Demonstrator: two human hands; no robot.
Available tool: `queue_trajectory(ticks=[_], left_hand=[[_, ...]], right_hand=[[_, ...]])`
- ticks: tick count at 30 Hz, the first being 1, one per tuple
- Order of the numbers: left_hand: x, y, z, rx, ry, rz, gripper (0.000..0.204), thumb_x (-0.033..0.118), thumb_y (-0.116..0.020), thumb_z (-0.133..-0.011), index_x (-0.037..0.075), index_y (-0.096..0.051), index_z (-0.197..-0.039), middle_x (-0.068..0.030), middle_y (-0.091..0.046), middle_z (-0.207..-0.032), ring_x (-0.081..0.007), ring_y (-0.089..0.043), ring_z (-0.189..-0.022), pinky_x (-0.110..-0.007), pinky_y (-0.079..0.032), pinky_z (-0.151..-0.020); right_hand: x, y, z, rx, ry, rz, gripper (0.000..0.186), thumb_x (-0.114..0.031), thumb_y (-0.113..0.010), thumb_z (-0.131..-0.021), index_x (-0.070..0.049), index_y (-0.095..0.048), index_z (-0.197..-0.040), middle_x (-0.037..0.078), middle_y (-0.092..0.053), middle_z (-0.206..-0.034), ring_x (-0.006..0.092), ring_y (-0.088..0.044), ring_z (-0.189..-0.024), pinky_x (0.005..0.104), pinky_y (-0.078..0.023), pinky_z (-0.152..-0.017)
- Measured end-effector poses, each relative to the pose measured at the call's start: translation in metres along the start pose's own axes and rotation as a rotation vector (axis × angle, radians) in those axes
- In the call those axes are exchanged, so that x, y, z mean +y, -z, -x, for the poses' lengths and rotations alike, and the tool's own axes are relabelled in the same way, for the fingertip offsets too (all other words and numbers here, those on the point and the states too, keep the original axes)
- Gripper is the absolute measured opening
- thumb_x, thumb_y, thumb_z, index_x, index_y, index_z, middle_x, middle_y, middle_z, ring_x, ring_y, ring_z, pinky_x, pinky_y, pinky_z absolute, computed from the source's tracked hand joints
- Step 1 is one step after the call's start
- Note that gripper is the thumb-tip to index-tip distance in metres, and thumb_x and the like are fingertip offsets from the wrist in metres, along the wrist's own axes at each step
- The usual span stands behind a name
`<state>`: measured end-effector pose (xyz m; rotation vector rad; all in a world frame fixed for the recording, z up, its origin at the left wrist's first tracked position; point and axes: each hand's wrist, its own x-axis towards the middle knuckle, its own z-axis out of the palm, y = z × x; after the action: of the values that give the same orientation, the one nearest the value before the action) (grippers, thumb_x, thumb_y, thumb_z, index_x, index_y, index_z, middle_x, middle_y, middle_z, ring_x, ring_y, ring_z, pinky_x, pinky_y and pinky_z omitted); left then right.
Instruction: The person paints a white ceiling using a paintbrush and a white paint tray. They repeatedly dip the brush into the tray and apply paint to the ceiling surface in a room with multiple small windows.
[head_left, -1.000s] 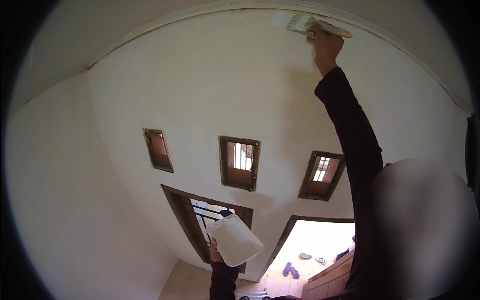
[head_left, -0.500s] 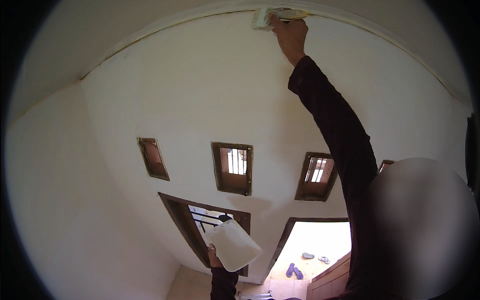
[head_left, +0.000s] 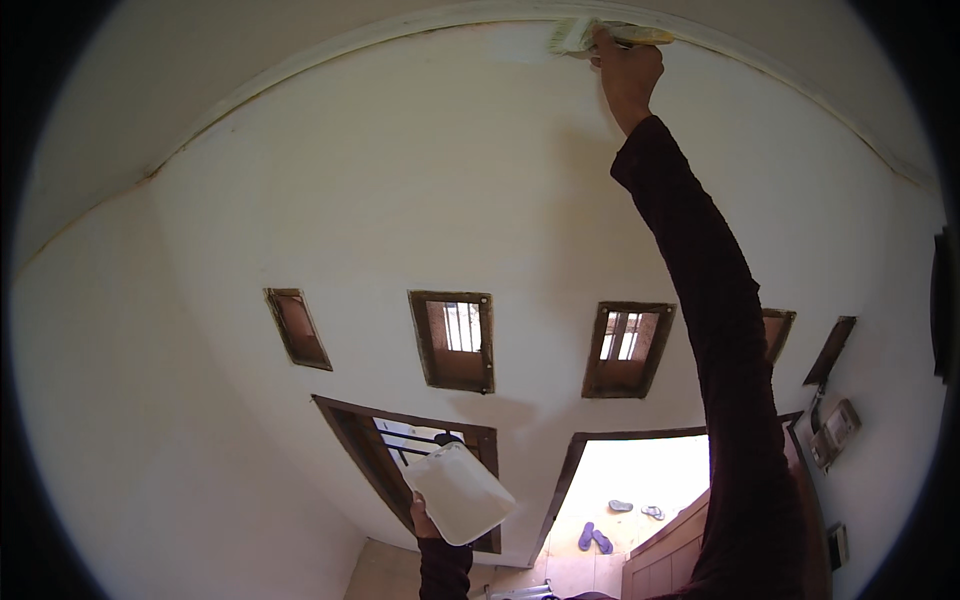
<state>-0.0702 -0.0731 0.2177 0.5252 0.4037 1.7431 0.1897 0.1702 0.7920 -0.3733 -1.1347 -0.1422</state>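
Note:
High on the white wall (head_left: 380, 180), just under the ceiling trim, my right hand (head_left: 630, 78) grips a wide paintbrush (head_left: 575, 37). Its pale bristles point left and touch the top of the wall; the yellowish handle sticks out to the right. A wetter-looking patch of wall lies left of the bristles. Down low, my left hand (head_left: 424, 518) is closed on the left edge of a white rectangular plastic tub (head_left: 460, 495), held tilted. What the tub contains cannot be made out, and most of the left fingers are hidden behind it.
Small wood-framed vents (head_left: 452, 342) run across the wall. Below them are a barred window (head_left: 350, 425) and an open doorway with a brown door (head_left: 665, 550). Sandals (head_left: 594, 538) lie on the tiled floor beyond. A meter box (head_left: 836, 435) hangs at right; metal ladder-like rails (head_left: 520, 592) show below.
My right hand and the paintbrush have moved right along the top of the wall. The view has shifted slightly, and a blurred round shape at lower right is gone. The tub stays in my left hand.

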Motion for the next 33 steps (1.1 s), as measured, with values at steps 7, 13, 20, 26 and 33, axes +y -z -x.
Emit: queue_trajectory(ticks=[7, 13, 20, 26, 33], left_hand=[[-0.003, -0.001, -0.003, 0.028, 0.044, 0.029, 0.086, 0.064, -0.053, -0.080, 0.007, -0.038, -0.142, -0.0210, -0.053, -0.131, -0.0422, -0.059, -0.112, -0.060, -0.052, -0.089], [-0.001, -0.003, -0.001, -0.049, 0.029, 0.020, 0.089, 0.065, -0.056, -0.078, 0.006, -0.039, -0.142, -0.0212, -0.053, -0.131, -0.0425, -0.059, -0.111, -0.060, -0.053, -0.088], [0.004, -0.010, 0.000, 0.017, 0.013, 0.025, 0.087, 0.062, -0.061, -0.077, 0.005, -0.042, -0.139, -0.0217, -0.055, -0.128, -0.0410, -0.061, -0.108, -0.058, -0.054, -0.086], [0.009, -0.017, 0.003, 0.023, 0.005, -0.027, 0.083, 0.061, -0.061, -0.078, 0.005, -0.044, -0.137, -0.0206, -0.057, -0.126, -0.0402, -0.062, -0.107, -0.056, -0.055, -0.086], [0.011, -0.017, 0.003, 0.063, 0.035, 0.064, 0.077, 0.060, -0.058, -0.081, 0.007, -0.047, -0.136, -0.0188, -0.058, -0.127, -0.0395, -0.062, -0.108, -0.057, -0.054, -0.087]], right_hand=[[-0.002, 0.034, -0.015, 0.035, -0.060, -0.064, 0.037, -0.014, -0.073, -0.082, 0.015, -0.061, -0.101, 0.021, -0.068, -0.094, 0.0221, -0.071, -0.075, 0.0298, -0.062, -0.061], [0.003, 0.062, -0.028, 0.112, -0.008, 0.036, 0.036, -0.014, -0.072, -0.083, 0.015, -0.061, -0.101, 0.021, -0.068, -0.095, 0.0221, -0.071, -0.075, 0.0298, -0.062, -0.061], [-0.022, 0.054, -0.009, 0.024, 0.085, -0.083, 0.034, -0.016, -0.072, -0.083, 0.014, -0.063, -0.097, 0.019, -0.069, -0.089, 0.0205, -0.070, -0.072, 0.0293, -0.061, -0.061], [-0.036, -0.033, 0.042, -0.192, 0.016, -0.072, 0.036, -0.025, -0.073, -0.082, 0.010, -0.067, -0.092, 0.014, -0.070, -0.081, 0.0171, -0.068, -0.066, 0.0277, -0.056, -0.061], [-0.020, -0.072, 0.057, -0.168, 0.091, 0.139, 0.035, -0.029, -0.074, -0.080, 0.005, -0.069, -0.079, 0.012, -0.068, -0.067, 0.0191, -0.067, -0.062, 0.0328, -0.053, -0.062]])
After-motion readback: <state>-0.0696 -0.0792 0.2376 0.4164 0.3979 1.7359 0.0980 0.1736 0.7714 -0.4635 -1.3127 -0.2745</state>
